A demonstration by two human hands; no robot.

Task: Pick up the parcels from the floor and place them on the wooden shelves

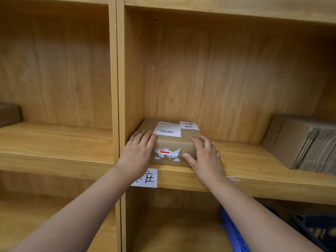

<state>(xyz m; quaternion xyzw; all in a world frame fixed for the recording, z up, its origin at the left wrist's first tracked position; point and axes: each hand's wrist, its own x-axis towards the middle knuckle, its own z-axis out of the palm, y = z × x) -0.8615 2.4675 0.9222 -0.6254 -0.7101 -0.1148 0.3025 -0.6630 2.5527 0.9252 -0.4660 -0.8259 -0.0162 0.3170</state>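
A small brown cardboard parcel (170,142) with a white shipping label and torn tape rests on the wooden shelf board (245,171), in the left corner of the right-hand compartment. My left hand (138,151) grips its left side, fingers lying over the top edge. My right hand (205,157) holds its right front corner, thumb pressed on the front face. Both hands touch the parcel, which sits flat on the board.
A stack of flattened cardboard boxes (305,142) lies at the right of the same shelf. Another brown box (9,114) sits in the left compartment. A paper label (145,178) is stuck on the shelf's front edge. A blue crate (232,231) shows below.
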